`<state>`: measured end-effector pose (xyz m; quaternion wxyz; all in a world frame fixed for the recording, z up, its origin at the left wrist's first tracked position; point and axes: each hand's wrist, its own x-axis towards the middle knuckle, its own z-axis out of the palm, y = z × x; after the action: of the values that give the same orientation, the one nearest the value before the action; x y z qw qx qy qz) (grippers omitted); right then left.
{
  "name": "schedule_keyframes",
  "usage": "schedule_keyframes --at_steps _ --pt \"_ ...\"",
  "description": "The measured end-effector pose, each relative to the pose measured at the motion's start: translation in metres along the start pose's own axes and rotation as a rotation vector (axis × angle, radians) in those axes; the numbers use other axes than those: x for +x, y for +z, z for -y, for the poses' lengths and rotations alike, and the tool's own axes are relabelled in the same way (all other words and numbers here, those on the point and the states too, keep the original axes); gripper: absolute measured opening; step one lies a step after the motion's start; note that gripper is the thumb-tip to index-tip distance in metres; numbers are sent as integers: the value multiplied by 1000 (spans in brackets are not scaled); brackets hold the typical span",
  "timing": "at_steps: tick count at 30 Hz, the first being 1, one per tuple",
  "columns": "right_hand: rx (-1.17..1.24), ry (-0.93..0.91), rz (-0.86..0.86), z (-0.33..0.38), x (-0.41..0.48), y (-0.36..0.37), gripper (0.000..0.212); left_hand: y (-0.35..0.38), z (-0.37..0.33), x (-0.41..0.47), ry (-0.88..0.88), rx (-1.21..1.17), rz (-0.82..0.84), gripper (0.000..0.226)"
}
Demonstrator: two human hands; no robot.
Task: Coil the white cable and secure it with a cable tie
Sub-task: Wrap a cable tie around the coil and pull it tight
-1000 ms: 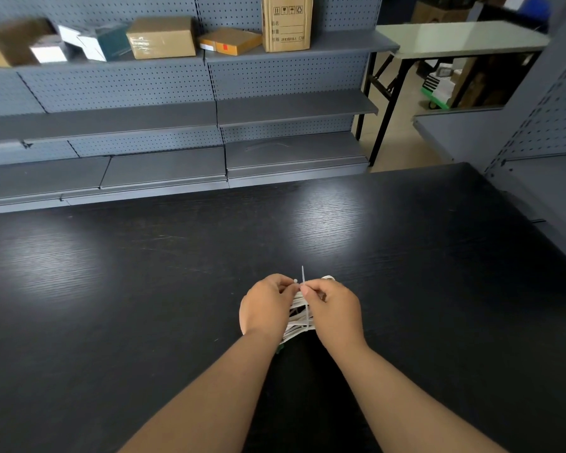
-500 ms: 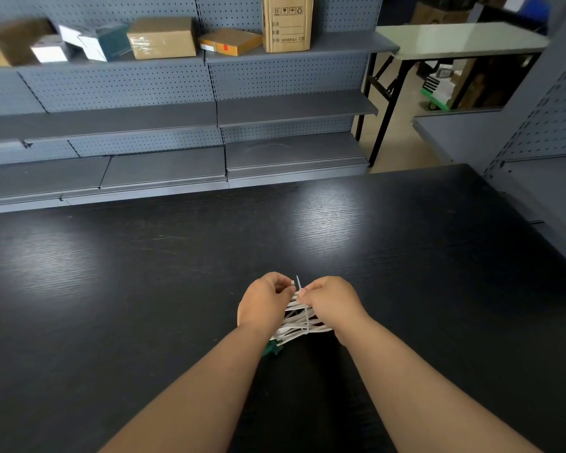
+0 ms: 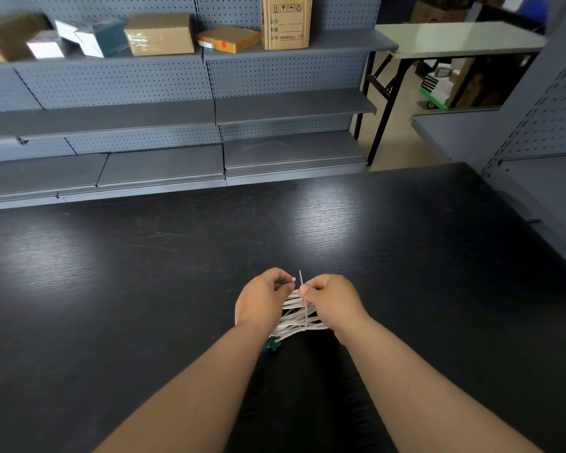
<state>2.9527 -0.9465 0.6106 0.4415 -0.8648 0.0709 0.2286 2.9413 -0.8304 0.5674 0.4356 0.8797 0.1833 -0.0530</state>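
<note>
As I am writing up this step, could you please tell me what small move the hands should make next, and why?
Probably thread the tip of the cable tie into its head and pull it snug. The right hand pinches the tail with the tip pointing up, the left hand pinches the head end just beside it, not yet joined, and the band already crosses the white cable.

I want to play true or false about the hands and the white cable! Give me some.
1. The white cable is bunched in loops between the left hand and the right hand. True.
2. The cable tie lies alone, far from the hands. False: both hands pinch it, right at the cable.
3. The table is white. False: it is black.
4. Cardboard boxes sit on the top shelf. True.
</note>
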Motion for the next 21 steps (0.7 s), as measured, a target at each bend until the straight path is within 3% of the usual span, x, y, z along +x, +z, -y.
schedule_keyframes --at_steps 2,9,17,21 --pt "13 0 4 -1 0 0 20 0 0 1 -26 1 -12 3" --pt "-2 91 25 -1 8 1 16 -1 -1 1 -36 -24 -11 15" --pt "-273 193 126 8 21 0 14 0 0 -3 -39 -100 -21 10" --pt "-266 196 136 9 22 -2 18 -1 1 -3 -27 -112 -23 8"
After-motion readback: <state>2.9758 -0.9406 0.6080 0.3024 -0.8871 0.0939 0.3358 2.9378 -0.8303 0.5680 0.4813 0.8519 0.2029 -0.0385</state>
